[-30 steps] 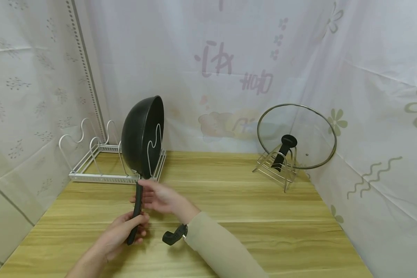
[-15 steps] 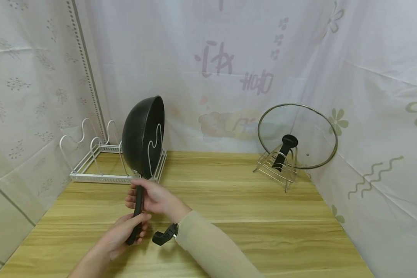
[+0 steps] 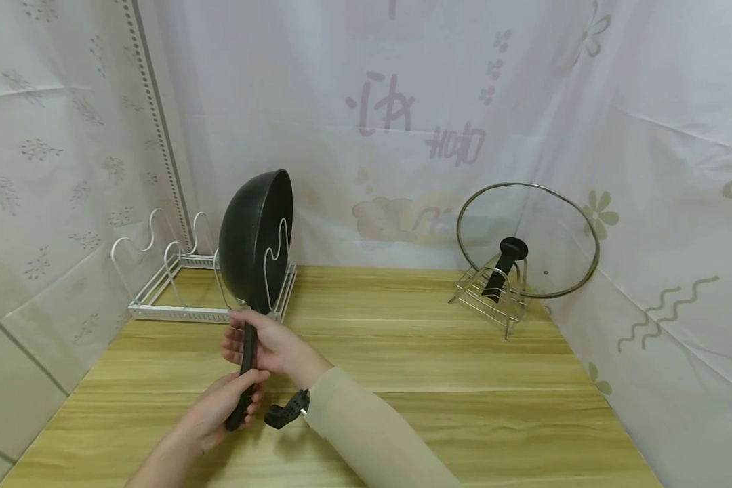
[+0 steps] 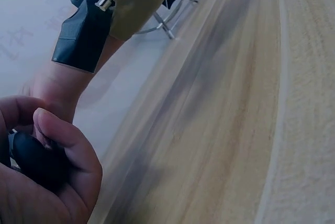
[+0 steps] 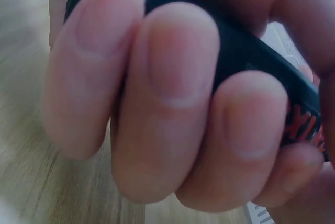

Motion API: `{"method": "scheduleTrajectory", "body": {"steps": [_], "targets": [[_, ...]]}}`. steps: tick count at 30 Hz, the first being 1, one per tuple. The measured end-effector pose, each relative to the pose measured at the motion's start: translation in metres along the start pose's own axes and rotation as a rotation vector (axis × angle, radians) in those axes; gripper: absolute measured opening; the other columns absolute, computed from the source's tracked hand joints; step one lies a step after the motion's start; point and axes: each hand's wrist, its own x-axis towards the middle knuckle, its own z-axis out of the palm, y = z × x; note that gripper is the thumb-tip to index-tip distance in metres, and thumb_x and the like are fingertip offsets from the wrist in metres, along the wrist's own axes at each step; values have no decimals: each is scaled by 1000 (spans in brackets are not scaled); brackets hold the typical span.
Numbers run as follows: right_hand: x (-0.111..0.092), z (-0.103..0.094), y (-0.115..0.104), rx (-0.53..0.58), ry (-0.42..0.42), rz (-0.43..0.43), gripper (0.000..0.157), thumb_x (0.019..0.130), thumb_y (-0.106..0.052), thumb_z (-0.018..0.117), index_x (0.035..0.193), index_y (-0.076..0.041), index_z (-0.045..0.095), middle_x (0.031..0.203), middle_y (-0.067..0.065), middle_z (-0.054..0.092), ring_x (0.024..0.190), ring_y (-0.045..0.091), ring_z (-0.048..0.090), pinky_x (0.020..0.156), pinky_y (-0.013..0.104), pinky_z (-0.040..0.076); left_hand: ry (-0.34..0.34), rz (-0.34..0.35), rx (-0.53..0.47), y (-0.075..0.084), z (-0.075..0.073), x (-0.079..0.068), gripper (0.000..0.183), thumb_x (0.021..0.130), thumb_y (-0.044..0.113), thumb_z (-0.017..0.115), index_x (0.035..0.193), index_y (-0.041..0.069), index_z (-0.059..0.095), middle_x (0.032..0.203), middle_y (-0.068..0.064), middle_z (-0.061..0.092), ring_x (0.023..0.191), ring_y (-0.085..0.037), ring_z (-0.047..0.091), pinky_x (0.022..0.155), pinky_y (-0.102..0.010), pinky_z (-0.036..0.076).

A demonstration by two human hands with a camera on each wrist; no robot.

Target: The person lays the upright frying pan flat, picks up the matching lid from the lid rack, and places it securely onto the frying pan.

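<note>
A black wok (image 3: 240, 237) stands on its side in the right end of a white wire rack (image 3: 177, 313), its hollow turned right. Its black handle (image 3: 248, 349) slopes down toward me. My right hand (image 3: 274, 346) grips the handle close to the wok; in the right wrist view its curled fingers (image 5: 172, 93) lie against the handle (image 5: 246, 51), which bears red marks. Lower down, my left hand (image 3: 222, 403) holds the handle's end. The left wrist view shows thumb and finger curled round that black end (image 4: 39, 161).
At the right, a glass lid (image 3: 549, 237) with a black knob leans in a small wire stand (image 3: 494, 305) on the wooden table (image 3: 402, 359). Patterned curtains (image 3: 396, 169) hang behind and at both sides. Wire dividers (image 3: 173, 264) rise from the rack's left part.
My right hand has moved left and its fingers have closed round the upper handle. My left hand keeps its hold. The head view has shifted slightly; the wok stays in the rack.
</note>
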Motion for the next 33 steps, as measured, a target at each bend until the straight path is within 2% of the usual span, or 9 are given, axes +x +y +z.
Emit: {"method": "scheduleTrajectory", "body": {"steps": [9, 18, 25, 27, 30, 33], "targets": [[3, 2, 0, -37, 11, -4, 26, 110, -27, 62, 88, -20, 73, 80, -6, 75, 73, 7, 73, 70, 22, 62, -67, -1, -67, 1, -3, 2, 29, 112, 28, 50, 84, 23, 56, 68, 13, 53, 57, -2, 50, 54, -18, 45], [8, 2, 1, -54, 19, -52, 31, 110, -30, 59, 83, -21, 69, 74, -9, 73, 65, 3, 70, 65, 18, 58, -35, -49, -44, 0, -2, 6, 31, 110, 28, 53, 80, 22, 49, 60, 15, 42, 49, 0, 40, 48, -16, 36], [10, 2, -2, 7, 24, -39, 30, 110, -32, 62, 82, -21, 67, 76, -8, 73, 69, 5, 69, 68, 19, 60, -27, -27, -36, 2, 1, 5, 38, 110, 28, 56, 73, 23, 46, 58, 15, 42, 48, 1, 40, 47, -16, 36], [10, 1, -2, 9, 32, -23, 32, 110, -33, 63, 80, -22, 63, 74, -10, 68, 65, 4, 64, 64, 18, 56, -28, -22, -24, 1, 2, 4, 42, 110, 28, 56, 70, 24, 44, 57, 15, 41, 47, 1, 40, 47, -15, 36], [10, 1, -3, 8, 30, 10, 39, 111, -36, 61, 75, -24, 54, 66, -14, 52, 57, 0, 48, 57, 14, 44, -15, -16, -6, 0, 3, 4, 47, 110, 28, 56, 66, 24, 41, 56, 15, 40, 46, 1, 39, 46, -15, 35], [10, 3, -4, 3, 18, 37, 45, 113, -37, 56, 71, -26, 45, 61, -15, 36, 51, -1, 33, 52, 15, 30, 40, -7, 7, -2, 5, 5, 47, 108, 26, 55, 64, 24, 39, 54, 14, 39, 44, 0, 37, 44, -16, 34]]}}
